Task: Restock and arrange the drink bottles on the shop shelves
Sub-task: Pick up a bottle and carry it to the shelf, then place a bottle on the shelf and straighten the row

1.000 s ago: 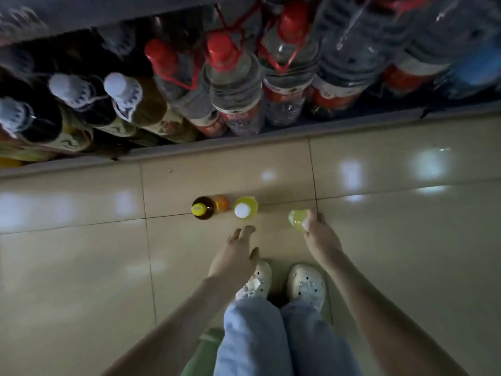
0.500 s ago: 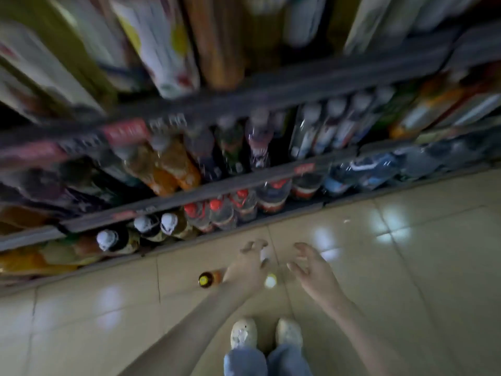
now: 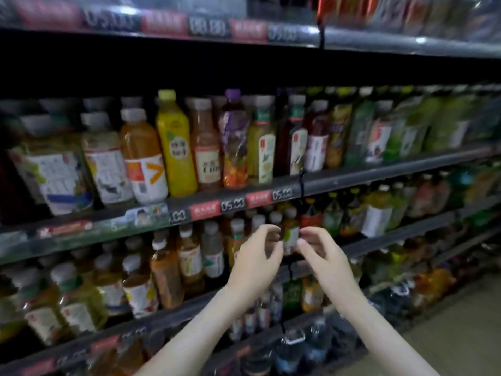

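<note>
Just below centre, toward 5 o'clock, the left hand [image 3: 256,257] and right hand [image 3: 324,256] are raised side by side, one on each side of a small bottle [image 3: 291,236] with a white cap and a pale green-and-white label. That bottle stands upright at the front of its row, close behind the shelf edge [image 3: 360,246] at hand level. The left hand's fingers are loosely curled, thumb and forefinger apart, with a dark gap between them and the bottle; it grasps nothing. The right hand's fingertips [image 3: 301,242] reach the label's 3 o'clock side, but blur hides whether they touch or pinch it, so I cannot tell.

At 12 o'clock from the hands, the next rail [image 3: 352,178] carries red price tags [image 3: 204,210] and hangs low over the caps of the row, leaving little room above them. Neighbouring bottles hem the small one in at 9 and 3 o'clock. On the shelf above, a yellow bottle [image 3: 174,147] and its row stand tight to the front edge, with a deep dark space over their caps beneath the top shelf [image 3: 393,46]. At 4 o'clock a strip of pale floor [image 3: 450,327] runs beside the lowest rows.
</note>
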A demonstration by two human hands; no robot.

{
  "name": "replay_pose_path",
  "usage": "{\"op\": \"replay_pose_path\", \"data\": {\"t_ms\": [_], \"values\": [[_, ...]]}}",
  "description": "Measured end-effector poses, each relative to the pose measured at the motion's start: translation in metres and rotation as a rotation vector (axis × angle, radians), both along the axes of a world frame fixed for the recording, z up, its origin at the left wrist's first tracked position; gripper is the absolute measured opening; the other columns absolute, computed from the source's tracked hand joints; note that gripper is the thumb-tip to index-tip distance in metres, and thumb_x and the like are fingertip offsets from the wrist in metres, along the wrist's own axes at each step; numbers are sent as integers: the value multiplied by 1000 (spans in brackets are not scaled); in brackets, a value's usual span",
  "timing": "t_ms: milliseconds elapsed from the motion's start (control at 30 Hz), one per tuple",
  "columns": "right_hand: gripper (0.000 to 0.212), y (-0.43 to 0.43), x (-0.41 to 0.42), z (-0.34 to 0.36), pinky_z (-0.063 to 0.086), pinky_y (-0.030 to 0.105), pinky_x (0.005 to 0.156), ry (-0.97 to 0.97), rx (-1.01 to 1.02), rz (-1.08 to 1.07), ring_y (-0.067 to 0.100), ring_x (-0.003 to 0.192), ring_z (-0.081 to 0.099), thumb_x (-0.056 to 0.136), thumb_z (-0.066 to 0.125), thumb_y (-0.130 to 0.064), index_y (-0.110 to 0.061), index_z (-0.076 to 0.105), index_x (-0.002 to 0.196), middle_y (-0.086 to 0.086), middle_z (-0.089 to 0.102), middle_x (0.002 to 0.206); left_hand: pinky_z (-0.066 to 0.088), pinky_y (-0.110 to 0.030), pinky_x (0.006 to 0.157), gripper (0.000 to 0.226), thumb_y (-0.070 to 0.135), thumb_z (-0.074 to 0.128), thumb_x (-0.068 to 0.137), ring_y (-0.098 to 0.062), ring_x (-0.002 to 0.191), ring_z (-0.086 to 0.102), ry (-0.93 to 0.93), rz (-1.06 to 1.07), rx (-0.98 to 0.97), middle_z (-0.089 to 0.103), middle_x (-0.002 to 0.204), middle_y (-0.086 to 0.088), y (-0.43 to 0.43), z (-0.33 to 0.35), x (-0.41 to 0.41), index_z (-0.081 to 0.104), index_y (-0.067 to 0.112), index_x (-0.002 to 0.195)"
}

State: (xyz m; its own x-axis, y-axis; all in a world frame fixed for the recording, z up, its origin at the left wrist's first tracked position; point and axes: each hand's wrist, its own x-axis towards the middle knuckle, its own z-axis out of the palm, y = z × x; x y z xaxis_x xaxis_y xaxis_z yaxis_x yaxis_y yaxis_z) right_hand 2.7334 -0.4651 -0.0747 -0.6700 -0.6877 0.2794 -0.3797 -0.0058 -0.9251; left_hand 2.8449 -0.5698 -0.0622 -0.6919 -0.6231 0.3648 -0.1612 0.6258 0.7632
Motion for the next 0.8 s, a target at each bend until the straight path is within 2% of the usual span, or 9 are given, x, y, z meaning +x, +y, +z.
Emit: {"op": "replay_pose_path", "data": {"t_ms": [100,167,300,367,400,467,600,700,800], "values": [[20,5,-30,29,56,35,84,2,-57,-14,5,94,62,94,57,-29,-27,56,113,-8,62,106,39,0,71,25,28,52,96,10,92,52,82,50,-44,57,108,15,0,28,-21,49,28,121],[23,1,-51,42,55,36,86,16,-72,-21,5,94,61,93,58,-28,-28,53,115,-6,60,108,42,-4,75,30,29,53,96,6,96,54,113,102,-80,57,113,14,-5,41,-35,48,28,125],[43,-23,-102,65,54,37,88,64,-79,-39,6,100,58,92,62,-28,-31,40,129,-7,55,115,38,-19,97,42,28,53,95,-6,118,46,135,239,-220,47,129,9,-34,59,-70,42,22,135],[56,-39,-127,75,52,28,85,140,-88,-38,3,100,57,90,64,-26,-29,33,137,-8,52,119,36,-23,102,47,21,57,92,-14,124,43,198,311,-374,46,133,0,-51,67,-92,43,14,137],[61,-48,-137,80,51,24,84,182,-87,-40,1,101,56,90,65,-24,-29,30,140,-8,51,122,38,-29,104,48,17,60,90,-20,124,44,220,351,-478,47,133,-6,-61,70,-102,45,10,135],[70,-65,-151,88,48,27,93,268,-74,-29,5,112,52,89,66,-21,-31,23,143,-7,46,131,38,-45,105,52,14,66,83,-29,124,43,225,469,-654,50,130,-14,-76,73,-118,49,10,133],[83,-114,-177,109,27,34,112,540,-21,33,15,137,26,89,66,-22,-41,10,147,-1,31,148,9,-52,112,68,23,67,77,-33,138,24,79,667,-821,39,144,-21,-104,87,-148,44,21,141],[84,-147,-183,121,17,31,113,772,-23,27,17,140,16,90,64,-28,-40,5,149,3,21,155,1,-53,113,74,29,72,73,-34,141,19,2,755,-894,38,144,-26,-126,87,-161,44,23,141],[84,-169,-184,120,19,40,114,848,52,-15,26,141,10,89,61,-36,-40,3,150,11,10,157,1,-54,112,69,34,75,70,-33,141,19,-15,795,-912,43,137,-30,-135,81,-166,51,23,134]]}}
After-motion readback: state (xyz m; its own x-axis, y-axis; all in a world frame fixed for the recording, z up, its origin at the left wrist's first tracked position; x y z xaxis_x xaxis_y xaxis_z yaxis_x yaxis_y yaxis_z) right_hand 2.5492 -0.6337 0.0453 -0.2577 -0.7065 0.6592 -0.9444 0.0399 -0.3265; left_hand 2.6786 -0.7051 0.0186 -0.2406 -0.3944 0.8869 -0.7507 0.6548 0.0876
